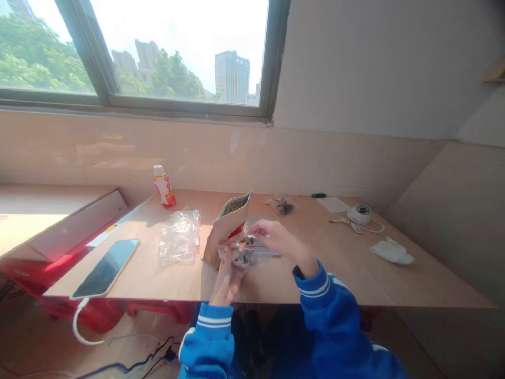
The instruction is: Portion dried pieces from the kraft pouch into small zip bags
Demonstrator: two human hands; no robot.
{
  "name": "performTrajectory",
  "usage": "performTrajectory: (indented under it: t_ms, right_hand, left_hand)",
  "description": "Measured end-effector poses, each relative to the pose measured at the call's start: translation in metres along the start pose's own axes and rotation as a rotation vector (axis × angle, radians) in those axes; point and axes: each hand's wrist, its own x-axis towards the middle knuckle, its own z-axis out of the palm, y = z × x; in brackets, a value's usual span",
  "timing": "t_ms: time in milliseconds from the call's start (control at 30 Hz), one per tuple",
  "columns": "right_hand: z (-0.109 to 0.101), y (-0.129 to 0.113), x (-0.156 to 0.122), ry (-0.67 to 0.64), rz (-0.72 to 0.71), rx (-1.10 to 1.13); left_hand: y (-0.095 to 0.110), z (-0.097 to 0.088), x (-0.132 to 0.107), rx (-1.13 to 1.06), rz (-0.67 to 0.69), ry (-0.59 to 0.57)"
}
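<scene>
A clear zip bag (256, 256) with small dark and light pieces inside is held over the table's near edge. My left hand (229, 279) grips it from below, fingers wrapped around its left side. At the bag's top edge, my right hand (268, 234) has its fingers bent and brought together; what they pinch is too small to make out. Just behind and left of the bag, a brown paper pouch (224, 231) with a red patch stands upright, its top open. Flat clear plastic bags (179, 237) lie to the left of the pouch.
A phone (106, 268) with a white cable lies at the table's left edge. Behind it stands a red-and-white bottle (163, 187). Toward the back are another filled clear bag (282, 204) and a green-handled tool (319, 196). A white dome camera (359, 214) and crumpled tissue (392, 251) lie right.
</scene>
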Motion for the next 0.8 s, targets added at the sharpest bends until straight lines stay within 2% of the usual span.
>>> performTrajectory:
  t_ms: [100, 267, 333, 567, 700, 800]
  right_hand:
    - [0.004, 0.002, 0.002, -0.128, 0.029, -0.035]
    - [0.007, 0.002, 0.000, -0.309, -0.060, -0.070]
    - [0.009, 0.003, -0.001, -0.340, -0.065, -0.078]
    - [0.015, 0.010, 0.004, -0.157, -0.076, -0.009]
    - [0.012, 0.010, 0.006, -0.117, -0.132, 0.009]
    - [0.007, 0.008, 0.005, -0.079, -0.129, 0.052]
  left_hand:
    - [0.001, 0.000, -0.003, -0.096, -0.015, -0.032]
    - [0.005, 0.001, -0.007, -0.095, -0.018, -0.026]
    - [0.004, 0.002, -0.008, -0.091, -0.022, -0.021]
    - [0.009, 0.012, -0.009, -0.148, -0.113, -0.009]
    - [0.013, 0.014, -0.011, -0.149, -0.121, 0.026]
    - [0.014, 0.014, -0.012, -0.160, -0.124, 0.003]
